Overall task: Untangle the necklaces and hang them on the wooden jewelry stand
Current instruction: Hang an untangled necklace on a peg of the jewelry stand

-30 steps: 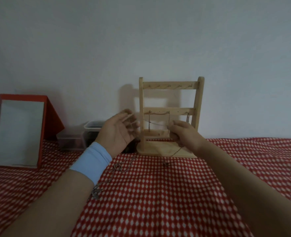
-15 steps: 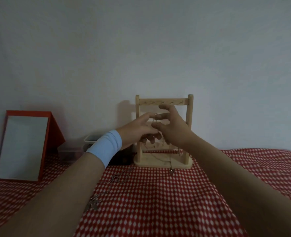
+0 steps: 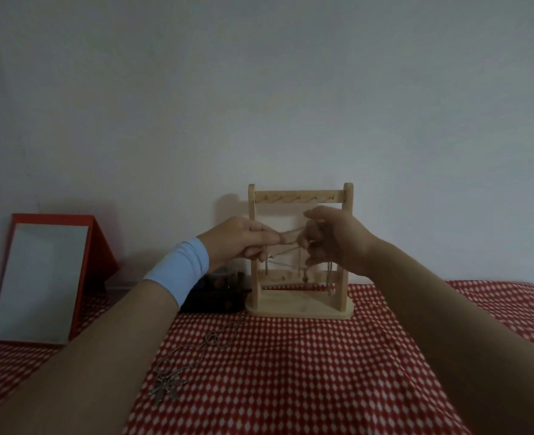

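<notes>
**A:** half a sec ago the left hand (image 3: 240, 240) and right hand (image 3: 334, 237) were bunched together up by the top rail of the wooden jewelry stand (image 3: 300, 197). now they've split apart, with the thin chain (image 3: 287, 232) pulled taut between them

**B:** yep, and its little pendant (image 3: 305, 279) was lying on the checked cloth (image 3: 290, 372) by the base before. it's lifted off now, dangling in front of the stand
</notes>
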`<state>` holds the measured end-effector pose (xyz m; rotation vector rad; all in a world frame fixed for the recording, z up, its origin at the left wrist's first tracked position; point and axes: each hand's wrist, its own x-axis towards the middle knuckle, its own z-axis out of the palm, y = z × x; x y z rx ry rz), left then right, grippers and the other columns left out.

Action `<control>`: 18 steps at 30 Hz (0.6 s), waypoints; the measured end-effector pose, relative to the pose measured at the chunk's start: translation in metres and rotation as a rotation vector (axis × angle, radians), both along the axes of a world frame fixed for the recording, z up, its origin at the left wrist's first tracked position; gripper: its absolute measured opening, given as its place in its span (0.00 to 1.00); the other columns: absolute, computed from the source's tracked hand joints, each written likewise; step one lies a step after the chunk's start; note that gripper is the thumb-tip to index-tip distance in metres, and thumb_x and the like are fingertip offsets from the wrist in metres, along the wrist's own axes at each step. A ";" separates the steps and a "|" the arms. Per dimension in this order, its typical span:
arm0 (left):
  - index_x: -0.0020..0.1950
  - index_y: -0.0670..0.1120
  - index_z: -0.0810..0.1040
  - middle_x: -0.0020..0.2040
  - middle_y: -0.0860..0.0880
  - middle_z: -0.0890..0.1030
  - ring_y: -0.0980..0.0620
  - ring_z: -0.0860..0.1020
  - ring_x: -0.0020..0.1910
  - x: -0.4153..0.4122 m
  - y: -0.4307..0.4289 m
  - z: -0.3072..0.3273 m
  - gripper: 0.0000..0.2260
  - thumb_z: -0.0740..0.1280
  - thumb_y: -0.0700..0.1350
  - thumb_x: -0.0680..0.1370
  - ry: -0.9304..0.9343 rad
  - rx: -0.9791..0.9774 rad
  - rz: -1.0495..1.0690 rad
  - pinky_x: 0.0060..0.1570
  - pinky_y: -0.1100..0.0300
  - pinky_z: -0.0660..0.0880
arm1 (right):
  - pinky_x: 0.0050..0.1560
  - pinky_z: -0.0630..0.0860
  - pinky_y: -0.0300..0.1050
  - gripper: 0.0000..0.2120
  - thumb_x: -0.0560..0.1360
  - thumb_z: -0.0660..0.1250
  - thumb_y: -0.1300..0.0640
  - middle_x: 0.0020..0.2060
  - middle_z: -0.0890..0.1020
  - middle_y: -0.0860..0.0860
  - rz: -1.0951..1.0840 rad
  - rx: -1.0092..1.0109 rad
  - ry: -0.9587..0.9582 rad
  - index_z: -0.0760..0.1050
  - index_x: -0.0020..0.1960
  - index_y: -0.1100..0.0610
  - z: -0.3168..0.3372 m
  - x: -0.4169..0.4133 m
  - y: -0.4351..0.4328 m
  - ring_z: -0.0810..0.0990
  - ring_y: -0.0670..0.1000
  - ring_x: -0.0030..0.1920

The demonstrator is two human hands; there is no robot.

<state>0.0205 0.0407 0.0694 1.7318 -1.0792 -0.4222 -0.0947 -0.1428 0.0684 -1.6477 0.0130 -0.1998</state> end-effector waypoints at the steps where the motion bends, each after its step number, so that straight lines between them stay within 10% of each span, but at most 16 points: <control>1: 0.49 0.40 0.83 0.24 0.51 0.68 0.52 0.76 0.32 0.000 0.000 0.000 0.08 0.65 0.41 0.80 0.068 -0.040 -0.004 0.50 0.57 0.75 | 0.40 0.75 0.49 0.20 0.80 0.59 0.50 0.32 0.75 0.53 -0.006 0.109 -0.018 0.64 0.31 0.54 0.000 0.001 -0.002 0.65 0.52 0.29; 10: 0.36 0.44 0.77 0.37 0.47 0.80 0.46 0.81 0.43 0.022 -0.015 0.000 0.10 0.63 0.44 0.76 0.741 -0.550 -0.149 0.51 0.50 0.75 | 0.44 0.76 0.51 0.10 0.82 0.61 0.56 0.33 0.70 0.49 -0.075 0.333 -0.125 0.75 0.43 0.56 -0.002 0.025 -0.015 0.68 0.49 0.29; 18: 0.42 0.44 0.84 0.41 0.49 0.86 0.51 0.82 0.37 0.037 -0.042 0.013 0.08 0.68 0.45 0.78 0.164 -0.387 0.477 0.47 0.54 0.80 | 0.34 0.84 0.50 0.07 0.78 0.71 0.61 0.38 0.85 0.56 -0.660 0.060 -0.320 0.78 0.42 0.59 0.015 0.045 0.000 0.81 0.53 0.28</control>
